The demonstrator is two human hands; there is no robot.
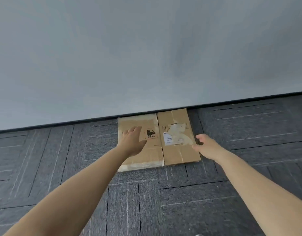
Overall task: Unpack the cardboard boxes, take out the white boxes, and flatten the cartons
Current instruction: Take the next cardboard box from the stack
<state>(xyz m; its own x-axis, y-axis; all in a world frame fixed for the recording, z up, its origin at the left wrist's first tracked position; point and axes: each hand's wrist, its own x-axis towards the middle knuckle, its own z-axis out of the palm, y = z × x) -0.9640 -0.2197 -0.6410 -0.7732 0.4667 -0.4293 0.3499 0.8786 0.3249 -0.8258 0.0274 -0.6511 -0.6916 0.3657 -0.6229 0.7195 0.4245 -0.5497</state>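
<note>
Here, against the foot of a grey wall [146,57], two flattened cartons [163,155] lie side by side and touching on dark carpet tiles [248,167], their far edges tucked up to the wall's black skirting strip [61,124]. The person's left hand [132,142] is laid over the left carton [152,155], fingers straight and close together, pointing toward the wall, just beside a printed UN3481 mark [151,133]. The right hand [206,147] sits at the outer edge of the right carton [175,154], fingers curled toward that edge; whether they pinch the cardboard cannot be told. A torn white label [174,137] shows on this carton. Both arms are bare. Carpet lies open to either side along the wall and on the side away from it.
</note>
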